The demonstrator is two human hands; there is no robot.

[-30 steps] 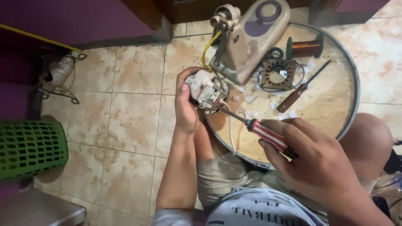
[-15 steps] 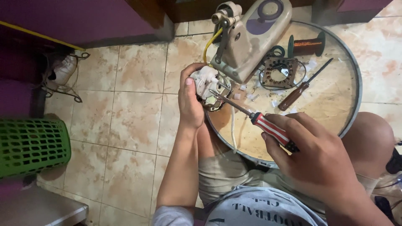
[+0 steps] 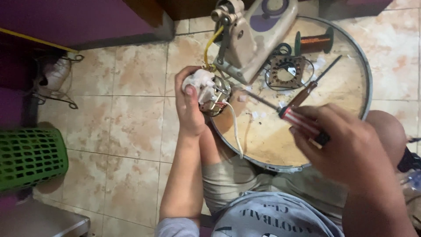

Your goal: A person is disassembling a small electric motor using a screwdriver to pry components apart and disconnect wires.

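Up came the left hand (image 3: 190, 105) a touch, lifting the small motor part (image 3: 209, 90) off the round wooden tray (image 3: 351, 61) beside it, fingers wrapped tight to steady it. Right hand (image 3: 346, 145) was closed around the red-handled screwdriver (image 3: 289, 114), its tip aimed at that part's side.

Glossy tile floor (image 3: 131, 127); worn wooden round tabletop (image 3: 280, 136).

A round wooden tray with a metal rim (image 3: 351, 57) is set on the tiled floor (image 3: 131, 131); on it are laid a beige fan housing (image 3: 258, 30), a copper wire spool (image 3: 313, 43), a square metal stator plate (image 3: 287, 70) and a dark-handled screwdriver (image 3: 313, 83).
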